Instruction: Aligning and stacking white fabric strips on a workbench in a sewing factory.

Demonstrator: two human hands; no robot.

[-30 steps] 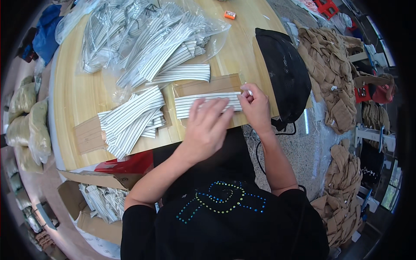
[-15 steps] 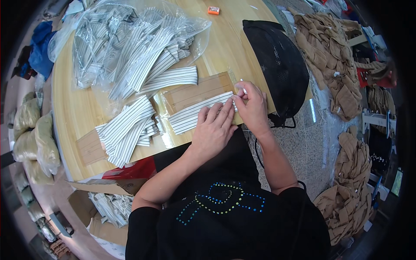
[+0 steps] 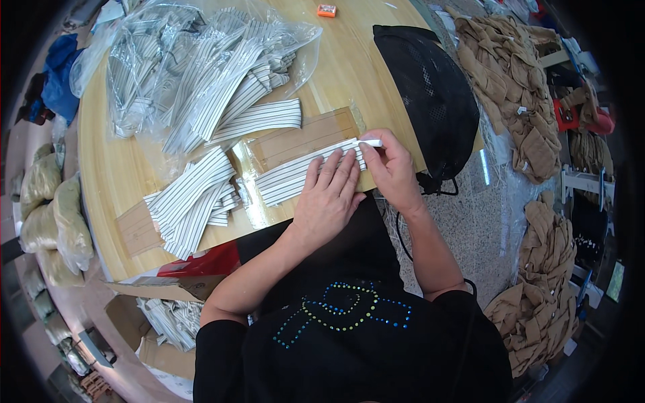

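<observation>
My left hand (image 3: 328, 191) lies on a striped fabric strip (image 3: 282, 185), its fingers stretched out and pressing the cloth to the table. At the strip's right end, my right hand (image 3: 392, 164) pinches a short white stick (image 3: 373, 143), perhaps chalk, between thumb and finger. The stick's left end is at the upper right corner of the strip. Just beyond the strip is a brown cardboard template (image 3: 306, 139) with lines drawn on it, fixed under clear tape. Further left sits a small pile of striped strips (image 3: 195, 195), partly over another piece of cardboard (image 3: 139, 227).
A clear plastic bag (image 3: 154, 74) full of striped strips covers the table's far left. To the right rests a black mesh bag (image 3: 430, 101). An orange box (image 3: 326, 11) is at the back. Brown garments (image 3: 531, 289) are heaped at right; a carton (image 3: 127, 316) stands below left.
My right hand has turned the white stick so it now lies nearly level at the strip's corner. My left hand stays flat on the strip. The whole view has shifted slightly.
</observation>
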